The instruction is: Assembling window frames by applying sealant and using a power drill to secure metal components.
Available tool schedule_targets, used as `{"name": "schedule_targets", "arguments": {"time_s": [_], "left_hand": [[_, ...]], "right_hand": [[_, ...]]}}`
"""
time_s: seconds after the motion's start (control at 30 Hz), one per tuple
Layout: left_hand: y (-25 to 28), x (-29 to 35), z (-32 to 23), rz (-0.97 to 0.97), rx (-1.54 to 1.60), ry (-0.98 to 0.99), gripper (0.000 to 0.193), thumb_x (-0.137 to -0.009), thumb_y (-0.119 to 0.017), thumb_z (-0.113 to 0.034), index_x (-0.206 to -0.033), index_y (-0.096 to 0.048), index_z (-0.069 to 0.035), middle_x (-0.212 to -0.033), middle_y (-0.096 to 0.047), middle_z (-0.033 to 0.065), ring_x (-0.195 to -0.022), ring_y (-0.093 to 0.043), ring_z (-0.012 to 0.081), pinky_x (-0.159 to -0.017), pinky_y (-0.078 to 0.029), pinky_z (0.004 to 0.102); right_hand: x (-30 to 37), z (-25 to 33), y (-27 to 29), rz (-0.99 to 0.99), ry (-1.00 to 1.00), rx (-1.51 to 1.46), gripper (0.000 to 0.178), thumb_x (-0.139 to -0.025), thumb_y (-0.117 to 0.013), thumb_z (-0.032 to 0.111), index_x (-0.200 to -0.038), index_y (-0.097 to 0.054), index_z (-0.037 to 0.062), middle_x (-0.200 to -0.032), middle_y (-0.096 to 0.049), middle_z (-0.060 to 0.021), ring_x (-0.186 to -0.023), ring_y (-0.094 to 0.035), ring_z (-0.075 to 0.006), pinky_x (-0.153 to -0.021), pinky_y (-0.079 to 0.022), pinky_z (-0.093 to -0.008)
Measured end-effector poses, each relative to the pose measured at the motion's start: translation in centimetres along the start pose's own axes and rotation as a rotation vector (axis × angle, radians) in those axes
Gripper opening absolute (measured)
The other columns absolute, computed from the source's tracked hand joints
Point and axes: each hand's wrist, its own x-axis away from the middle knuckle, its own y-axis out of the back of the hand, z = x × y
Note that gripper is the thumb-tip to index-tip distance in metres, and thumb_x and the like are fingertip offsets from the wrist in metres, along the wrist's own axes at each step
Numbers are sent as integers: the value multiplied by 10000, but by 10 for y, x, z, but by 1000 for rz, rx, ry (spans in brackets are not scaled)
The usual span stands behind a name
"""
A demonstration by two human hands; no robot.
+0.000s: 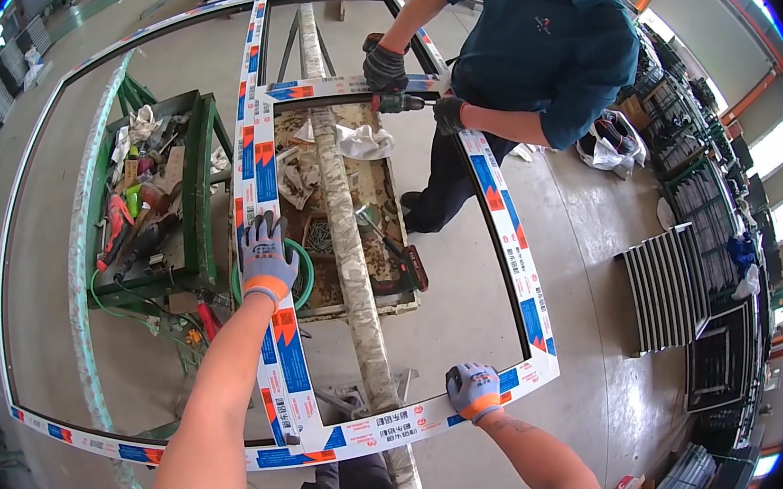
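A large window frame (508, 220), wrapped in white, blue and orange printed film, lies across supports in front of me. My left hand (268, 255), in a grey glove with an orange cuff, lies on its middle bar with the fingers stretched out. Near the frame's near right corner, my right hand (474, 390), gloved alike, has its fingers curled over the near rail. Across from me, a co-worker in a dark teal shirt (537, 55) and dark gloves holds a power drill (399, 103) by the right end of the crossbar (332, 85).
Beneath the frame runs a long, worn support beam (348, 226). A green tool cart (200, 177) stands left, full of tools. Under the bars are a tray (346, 313) holding a cordless drill (399, 266) and a coiled green hose (303, 278). Stacked profiles (663, 290) stand right.
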Motion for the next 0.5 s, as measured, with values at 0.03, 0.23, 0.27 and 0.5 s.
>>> {"name": "schedule_targets", "arguments": {"time_s": [0.03,0.23,0.27,0.5], "left_hand": [[-1,0,0,-2,-3,2,681,-862,-604,-354,-1478,-418,-132,-1543,-362,145,-1435,-298,318,-1200,-184,468],[4,-1,-2,52,-7,19,679,-871,-595,-361,-1483,-413,-130,-1547,-355,146,-1438,-293,316,-1201,-179,468],[4,-1,-2,52,-8,19,679,-871,-595,-361,-1483,-413,-130,-1547,-355,146,-1438,-293,316,-1201,-179,468],[6,1,-3,18,-22,-1,692,-874,-594,-374,-1488,-404,-118,-1546,-355,148,-1441,-291,313,-1200,-180,465]], "right_hand": [[0,0,0,-6,3,-5,194,-857,-603,273,-905,-681,102,-943,-694,-118,-921,-645,-310,-843,-484,-429],[0,-1,-2,-15,6,-2,192,-856,-603,270,-899,-680,101,-940,-693,-120,-920,-644,-311,-841,-485,-428],[0,-1,-2,-15,7,-3,192,-856,-603,270,-899,-680,101,-940,-693,-120,-920,-644,-311,-841,-485,-428],[0,1,2,1,0,-16,197,-857,-601,275,-899,-673,97,-941,-692,-123,-930,-642,-315,-845,-482,-431]]}}
